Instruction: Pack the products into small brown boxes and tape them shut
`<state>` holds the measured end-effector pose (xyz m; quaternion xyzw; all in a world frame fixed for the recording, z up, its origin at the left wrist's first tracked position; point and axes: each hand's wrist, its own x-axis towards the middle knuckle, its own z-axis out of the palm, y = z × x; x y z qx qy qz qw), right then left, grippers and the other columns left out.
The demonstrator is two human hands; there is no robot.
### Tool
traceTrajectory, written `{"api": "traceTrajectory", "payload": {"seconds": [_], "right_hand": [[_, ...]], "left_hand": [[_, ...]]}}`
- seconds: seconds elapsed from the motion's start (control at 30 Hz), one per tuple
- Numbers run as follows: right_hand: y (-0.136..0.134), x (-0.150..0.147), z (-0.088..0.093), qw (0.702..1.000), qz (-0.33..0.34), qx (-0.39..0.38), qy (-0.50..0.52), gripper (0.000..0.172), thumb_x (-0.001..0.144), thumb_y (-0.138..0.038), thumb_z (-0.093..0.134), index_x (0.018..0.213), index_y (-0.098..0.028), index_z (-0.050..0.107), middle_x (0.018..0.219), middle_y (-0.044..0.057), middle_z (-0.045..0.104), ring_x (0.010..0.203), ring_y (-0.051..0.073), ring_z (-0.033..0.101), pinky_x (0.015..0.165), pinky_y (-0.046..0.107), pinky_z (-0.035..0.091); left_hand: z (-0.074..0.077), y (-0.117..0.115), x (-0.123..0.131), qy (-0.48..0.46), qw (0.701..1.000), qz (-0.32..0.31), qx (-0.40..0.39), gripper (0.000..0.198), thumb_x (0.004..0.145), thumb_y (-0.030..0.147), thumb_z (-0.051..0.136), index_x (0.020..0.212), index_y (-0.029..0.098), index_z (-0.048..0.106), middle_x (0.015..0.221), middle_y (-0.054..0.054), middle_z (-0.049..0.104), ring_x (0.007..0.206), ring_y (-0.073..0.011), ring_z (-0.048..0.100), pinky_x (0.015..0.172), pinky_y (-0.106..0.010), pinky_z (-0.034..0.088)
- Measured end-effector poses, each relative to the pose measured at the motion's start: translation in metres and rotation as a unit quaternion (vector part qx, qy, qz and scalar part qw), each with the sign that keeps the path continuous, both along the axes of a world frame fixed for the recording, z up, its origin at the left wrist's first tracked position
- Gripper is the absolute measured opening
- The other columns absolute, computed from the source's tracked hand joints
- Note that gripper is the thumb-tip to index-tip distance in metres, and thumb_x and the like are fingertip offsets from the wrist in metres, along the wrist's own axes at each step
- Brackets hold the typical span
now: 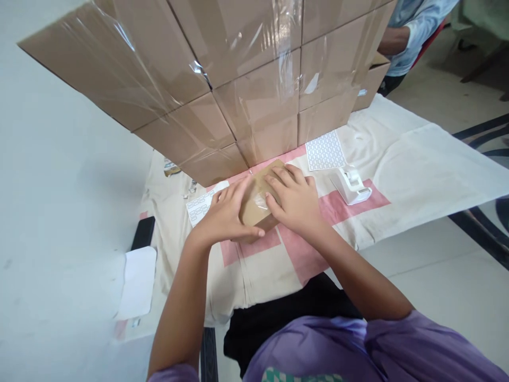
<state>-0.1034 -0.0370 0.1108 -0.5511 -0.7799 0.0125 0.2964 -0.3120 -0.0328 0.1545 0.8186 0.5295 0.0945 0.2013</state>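
Note:
A small brown cardboard box (pixel 254 207) lies on the cloth-covered table between my two hands, with a glossy strip of clear tape (pixel 261 200) on its top. My left hand (pixel 222 212) is wrapped against its left side, the thumb stretched along the near edge. On the box's top right part rests my right hand (pixel 294 196), fingers spread and slightly bent, pressing on the surface near the tape. The underside of the box is hidden.
Behind the box rises a stack of taped cardboard cartons (pixel 258 116). A white tape dispenser (pixel 350 185) and a label sheet (pixel 325 150) are at right. Another label sheet (pixel 202 204), a black phone-like object (pixel 143 233) and white paper (pixel 137 281) lie left. A person's arm (pixel 395 40) shows beyond.

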Motion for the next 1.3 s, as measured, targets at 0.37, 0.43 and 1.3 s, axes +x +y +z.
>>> {"api": "traceTrajectory", "payload": {"seconds": [0.37, 0.43, 1.3], "right_hand": [[-0.063, 0.004, -0.003, 0.911, 0.081, 0.270, 0.300, 0.021, 0.080, -0.012, 0.057, 0.097, -0.023, 0.060, 0.089, 0.006, 0.058, 0.082, 0.022, 0.056, 0.072, 0.040, 0.046], [-0.092, -0.012, -0.011, 0.895, 0.211, 0.203, 0.335, 0.020, 0.077, -0.011, 0.054, 0.093, -0.022, 0.058, 0.082, 0.004, 0.054, 0.073, 0.019, 0.052, 0.068, 0.038, 0.047], [-0.013, -0.221, -0.101, 0.465, 0.132, -0.506, 0.715, 0.037, 0.078, -0.040, 0.077, 0.105, -0.022, 0.061, 0.099, 0.001, 0.071, 0.064, 0.012, 0.066, 0.046, 0.022, 0.049]], "left_hand": [[-0.092, -0.034, -0.111, -0.027, 0.950, 0.273, 0.151, 0.101, 0.083, 0.061, 0.073, 0.163, 0.025, 0.024, 0.169, -0.018, 0.028, 0.156, -0.0389, 0.028, 0.125, -0.062, 0.024], [-0.118, -0.029, -0.137, 0.031, 0.936, 0.349, 0.043, 0.114, 0.076, 0.059, 0.078, 0.165, 0.021, 0.018, 0.171, -0.021, 0.020, 0.158, -0.0432, 0.019, 0.124, -0.070, 0.019], [-0.148, -0.042, -0.172, -0.270, 0.833, 0.424, 0.232, 0.054, 0.081, 0.036, 0.063, 0.132, 0.022, 0.053, 0.108, -0.007, 0.060, 0.099, -0.0214, 0.063, 0.088, -0.035, 0.053]]}}
